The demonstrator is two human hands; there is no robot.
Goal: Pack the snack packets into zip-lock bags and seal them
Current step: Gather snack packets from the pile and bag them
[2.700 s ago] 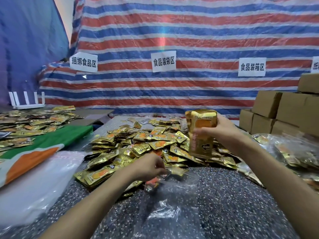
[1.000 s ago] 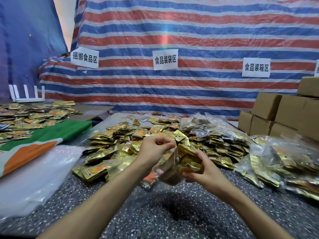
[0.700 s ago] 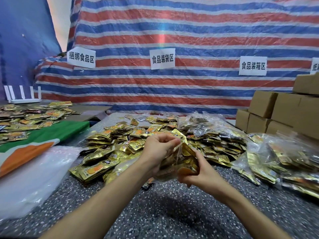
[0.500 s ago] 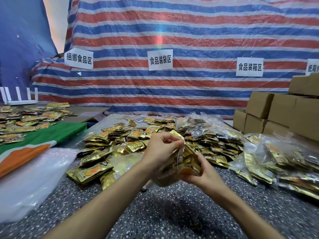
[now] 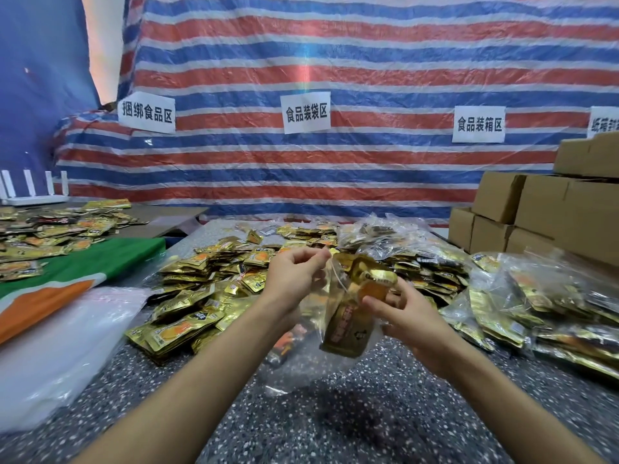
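Where a sign (image 5: 306, 112) reads 食品装袋区, packets (image 5: 348, 326) half in bag (image 5: 301, 370).

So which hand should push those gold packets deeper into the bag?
Probably the right hand: it grips the packet stack, partly inside the zip-lock bag, while the left hand pinches the bag's rim.

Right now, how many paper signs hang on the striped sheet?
4 signs: one left, one middle, one right, one cut off at the frame's right edge; more may lie beyond.
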